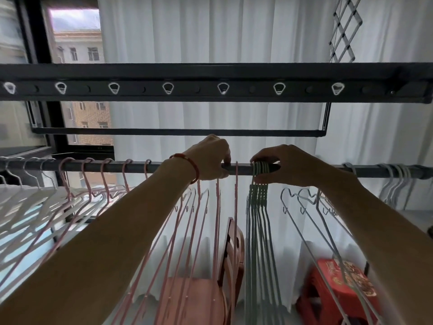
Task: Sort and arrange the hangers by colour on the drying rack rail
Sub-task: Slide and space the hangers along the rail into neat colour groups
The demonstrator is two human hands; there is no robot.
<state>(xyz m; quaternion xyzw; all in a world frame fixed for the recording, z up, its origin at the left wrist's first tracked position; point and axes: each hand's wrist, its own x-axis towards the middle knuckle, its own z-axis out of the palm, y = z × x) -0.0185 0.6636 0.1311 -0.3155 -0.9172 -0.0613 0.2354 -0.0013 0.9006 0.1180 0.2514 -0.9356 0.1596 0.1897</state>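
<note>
A dark drying rack rail (243, 169) runs across the view at hand height. White hangers (35, 198) hang at its far left, then pink hangers (105, 174) spread out toward the middle. My left hand (210, 158), with a red bracelet on the wrist, is closed on the hooks of pink hangers (218, 207) at the rail. A tight bunch of green hangers (259, 200) hangs just to the right, and my right hand (288, 165) grips their hooks on the rail. More white hangers (396, 184) hang at the far right, with pale ones (304, 207) under my right forearm.
Above hangs a dark rack beam (210, 89) with a row of hook holes, and a thinner bar (178, 132) below it. White curtains fill the back; a window is at left. Below stand a wooden chair (232, 252) and a red stool (339, 285).
</note>
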